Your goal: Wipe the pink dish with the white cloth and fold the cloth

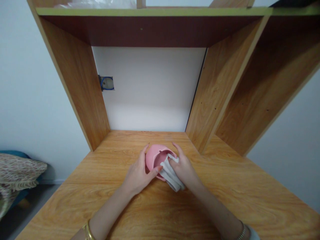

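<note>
A pink rounded bowl [153, 156] with a notched rim is tilted so its opening faces me, above the middle of the wooden desk. My left hand [140, 173] grips its left side, the thumb over the near rim and the fingers behind. A light grey cloth [171, 176] is bunched at the bowl's right rim, partly inside the opening and hanging down below it. My right hand [184, 166] is closed on the cloth, its thumb pushing it into the bowl while the index finger reaches round the bowl's far right side.
The wooden desk [100, 200] carries a shelf unit with a left side panel [77, 80], a right divider [220, 83] and an overhead shelf [150, 12]. An open socket box [107, 83] with blue wire is in the back wall. A woven throw [20, 168] lies at far left.
</note>
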`<state>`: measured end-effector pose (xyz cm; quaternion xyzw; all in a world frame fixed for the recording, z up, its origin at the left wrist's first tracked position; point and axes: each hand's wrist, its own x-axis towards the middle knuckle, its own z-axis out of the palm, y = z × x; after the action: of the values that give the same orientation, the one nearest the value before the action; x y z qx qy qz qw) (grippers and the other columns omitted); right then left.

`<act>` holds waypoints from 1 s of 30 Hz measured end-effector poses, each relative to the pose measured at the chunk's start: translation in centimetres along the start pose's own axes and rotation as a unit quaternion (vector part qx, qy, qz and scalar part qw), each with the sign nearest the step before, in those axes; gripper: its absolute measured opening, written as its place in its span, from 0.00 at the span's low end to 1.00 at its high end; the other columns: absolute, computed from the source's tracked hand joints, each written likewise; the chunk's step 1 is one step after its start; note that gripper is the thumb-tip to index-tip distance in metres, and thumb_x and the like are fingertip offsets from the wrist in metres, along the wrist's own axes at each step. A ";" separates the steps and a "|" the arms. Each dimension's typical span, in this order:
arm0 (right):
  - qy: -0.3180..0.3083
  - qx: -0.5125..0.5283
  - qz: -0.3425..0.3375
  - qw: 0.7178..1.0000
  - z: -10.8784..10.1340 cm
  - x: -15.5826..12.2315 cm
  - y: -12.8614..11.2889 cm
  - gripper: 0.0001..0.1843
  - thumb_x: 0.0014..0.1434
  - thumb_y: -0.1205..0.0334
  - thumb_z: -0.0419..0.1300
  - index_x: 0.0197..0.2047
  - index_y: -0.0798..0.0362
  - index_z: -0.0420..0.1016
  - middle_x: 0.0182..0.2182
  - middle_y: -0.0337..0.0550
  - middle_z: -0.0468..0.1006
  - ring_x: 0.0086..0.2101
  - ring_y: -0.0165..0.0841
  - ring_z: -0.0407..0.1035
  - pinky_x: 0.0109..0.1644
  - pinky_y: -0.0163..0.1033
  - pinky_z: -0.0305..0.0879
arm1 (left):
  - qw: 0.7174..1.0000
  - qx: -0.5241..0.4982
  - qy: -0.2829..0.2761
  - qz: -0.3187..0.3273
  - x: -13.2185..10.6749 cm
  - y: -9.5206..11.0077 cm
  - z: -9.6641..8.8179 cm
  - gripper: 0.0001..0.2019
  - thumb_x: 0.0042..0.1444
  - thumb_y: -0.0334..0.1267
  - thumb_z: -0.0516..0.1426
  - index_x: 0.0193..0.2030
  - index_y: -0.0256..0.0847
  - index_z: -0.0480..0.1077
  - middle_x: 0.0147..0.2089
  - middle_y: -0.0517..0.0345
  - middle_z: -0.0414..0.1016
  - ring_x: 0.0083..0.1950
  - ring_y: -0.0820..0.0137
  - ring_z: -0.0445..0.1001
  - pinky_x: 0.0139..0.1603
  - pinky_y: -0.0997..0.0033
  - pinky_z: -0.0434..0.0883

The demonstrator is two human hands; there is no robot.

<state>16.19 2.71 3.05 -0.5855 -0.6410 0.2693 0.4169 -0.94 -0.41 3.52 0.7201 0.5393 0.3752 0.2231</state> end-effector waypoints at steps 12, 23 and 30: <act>-0.002 0.143 0.023 0.989 1.5 0.6 1.2 0.32 0.45 0.65 0.54 0.55 0.55 0.53 0.40 0.46 0.72 0.34 0.33 0.69 0.37 0.37 0.65 | 0.992 -0.122 -0.013 0.014 -0.1 0.1 1.0 0.41 0.49 0.46 0.57 0.63 0.40 0.35 0.51 0.48 0.65 0.41 0.67 0.71 0.41 0.67 0.69; 0.005 -0.108 -0.009 0.994 -0.4 0.4 0.1 0.40 0.44 0.61 0.58 0.60 0.54 0.49 0.20 0.34 0.69 0.19 0.28 0.61 0.23 0.31 0.53 | 1.000 0.025 0.003 0.018 -0.2 0.6 0.0 0.38 0.47 0.44 0.55 0.64 0.41 0.43 0.47 0.50 0.70 0.43 0.60 0.71 0.45 0.61 0.66; -0.062 -0.173 -0.059 0.981 -0.9 -0.3 -0.6 0.40 0.49 0.60 0.55 0.63 0.51 0.41 0.19 0.35 0.69 0.21 0.31 0.64 0.23 0.30 0.51 | 0.996 0.061 -0.047 0.035 -0.1 0.5 -0.6 0.36 0.44 0.39 0.53 0.63 0.41 0.48 0.39 0.54 0.74 0.37 0.62 0.72 0.42 0.63 0.66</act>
<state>16.67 2.18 3.94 -0.5919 -0.7362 0.1651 0.2836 -1.10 -0.72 4.22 0.7679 0.5243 0.3150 0.1904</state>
